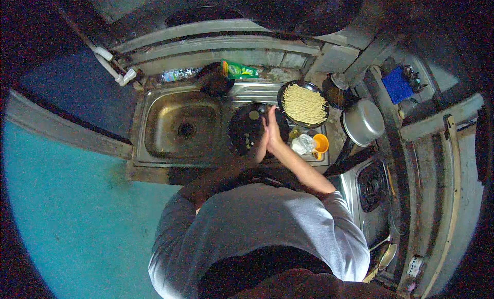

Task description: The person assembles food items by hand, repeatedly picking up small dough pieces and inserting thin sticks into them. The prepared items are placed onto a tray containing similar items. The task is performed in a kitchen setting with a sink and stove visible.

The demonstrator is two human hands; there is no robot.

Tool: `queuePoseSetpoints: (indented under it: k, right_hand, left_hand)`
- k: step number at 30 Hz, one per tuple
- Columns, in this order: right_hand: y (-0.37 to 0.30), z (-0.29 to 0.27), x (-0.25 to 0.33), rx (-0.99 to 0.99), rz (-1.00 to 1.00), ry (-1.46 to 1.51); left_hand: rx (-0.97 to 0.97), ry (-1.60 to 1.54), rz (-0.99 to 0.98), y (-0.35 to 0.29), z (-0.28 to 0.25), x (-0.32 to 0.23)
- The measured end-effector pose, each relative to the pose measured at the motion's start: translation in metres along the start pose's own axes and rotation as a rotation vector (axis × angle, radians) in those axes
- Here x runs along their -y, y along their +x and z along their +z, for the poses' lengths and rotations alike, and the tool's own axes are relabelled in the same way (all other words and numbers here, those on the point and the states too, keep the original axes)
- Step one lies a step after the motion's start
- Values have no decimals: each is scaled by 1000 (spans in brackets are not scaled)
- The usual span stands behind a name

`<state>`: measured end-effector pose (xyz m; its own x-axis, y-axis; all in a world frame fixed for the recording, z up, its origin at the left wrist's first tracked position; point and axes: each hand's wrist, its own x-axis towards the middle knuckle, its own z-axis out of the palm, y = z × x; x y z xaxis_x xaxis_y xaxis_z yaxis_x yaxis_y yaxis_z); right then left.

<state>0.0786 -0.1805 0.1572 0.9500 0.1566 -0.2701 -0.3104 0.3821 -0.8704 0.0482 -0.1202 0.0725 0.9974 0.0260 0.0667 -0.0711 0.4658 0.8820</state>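
Observation:
My left hand and my right hand are pressed palm to palm, fingers stretched straight away from me. Whatever lies between the palms, if anything, is hidden. Both are over a round black plate on the sink's drainboard. On that plate lie a flattish round pale piece and several small pale bits, like dough. Beyond my right hand, a second black plate carries a heap of thin pale dough strips.
Left is a steel sink basin. A clear plastic bag with white contents and an orange cup stand right of my hands. Farther right are a metal pot and a gas stove. A green packet lies behind.

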Motion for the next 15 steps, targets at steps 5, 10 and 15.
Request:
queuePoseSetpoints:
  k: [5, 10, 15]
  right_hand:
    - [1, 20, 45, 53, 102, 153]
    - [-17, 15, -17, 337, -93, -134]
    - [-34, 5, -56, 366, -155, -251]
  left_hand:
    - [-55, 63, 13, -19, 9, 1]
    - [58, -144, -21, 31, -39, -30]
    - [121, -179, -25, 52, -53, -51]
